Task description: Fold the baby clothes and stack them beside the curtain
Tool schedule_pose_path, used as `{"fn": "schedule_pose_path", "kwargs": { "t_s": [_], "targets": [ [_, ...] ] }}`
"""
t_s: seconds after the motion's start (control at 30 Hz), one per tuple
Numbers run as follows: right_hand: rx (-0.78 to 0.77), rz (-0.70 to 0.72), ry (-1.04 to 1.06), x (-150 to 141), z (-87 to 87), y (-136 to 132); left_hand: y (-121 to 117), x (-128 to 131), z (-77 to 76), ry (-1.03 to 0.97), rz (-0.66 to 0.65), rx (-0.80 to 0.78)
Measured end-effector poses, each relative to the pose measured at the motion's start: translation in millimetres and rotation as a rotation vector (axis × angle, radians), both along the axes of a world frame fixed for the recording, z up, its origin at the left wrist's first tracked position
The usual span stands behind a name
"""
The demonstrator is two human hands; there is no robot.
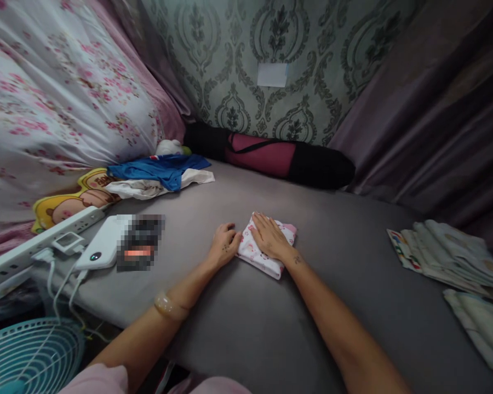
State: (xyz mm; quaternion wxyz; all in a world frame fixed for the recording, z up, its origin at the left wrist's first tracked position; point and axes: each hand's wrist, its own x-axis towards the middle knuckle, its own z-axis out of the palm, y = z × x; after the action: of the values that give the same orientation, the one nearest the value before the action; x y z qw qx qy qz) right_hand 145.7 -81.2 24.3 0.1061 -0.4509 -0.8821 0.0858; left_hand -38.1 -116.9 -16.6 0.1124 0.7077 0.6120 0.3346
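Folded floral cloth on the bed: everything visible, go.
The folded cloth is white with a pink floral print and a pinker far-right corner. Soft-looking fabric, layered into a compact, roughly square packet, flat on the grey surface. The right hand lies spread on top; the left hand is at its left edge.

You have a folded white cloth with pink and red floral print (259,253) before you, plain pink at its far corner. The flat sheet under it (246,323) is solid grey. Your long cylindrical fabric bag (263,156) is black at both ends and deep pink in the middle, with a black strap. Behind it, you see pale grey-green wallpaper (234,49) patterned with dark damask medallions. The draped white curtain (66,82) carries pink blossoms; the rumpled garment (164,169) is bright blue. Your round plastic fan grille (33,355) is teal, and your sleeve (98,380) is pale pink.
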Motion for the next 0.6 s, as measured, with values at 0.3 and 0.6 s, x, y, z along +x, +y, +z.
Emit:
{"fn": "schedule_pose_path", "kwargs": {
  "t_s": [0.3, 0.6],
  "targets": [
    [0.163, 0.197, -0.046, -14, -3.5, -37, 5, -3, 5.3, -0.235, 0.096, -0.037],
    [0.022, 0.329, -0.022, -15, 10.3, -75, 13, -5, 28.8, -0.453, 0.132, -0.322]
  ]
}}
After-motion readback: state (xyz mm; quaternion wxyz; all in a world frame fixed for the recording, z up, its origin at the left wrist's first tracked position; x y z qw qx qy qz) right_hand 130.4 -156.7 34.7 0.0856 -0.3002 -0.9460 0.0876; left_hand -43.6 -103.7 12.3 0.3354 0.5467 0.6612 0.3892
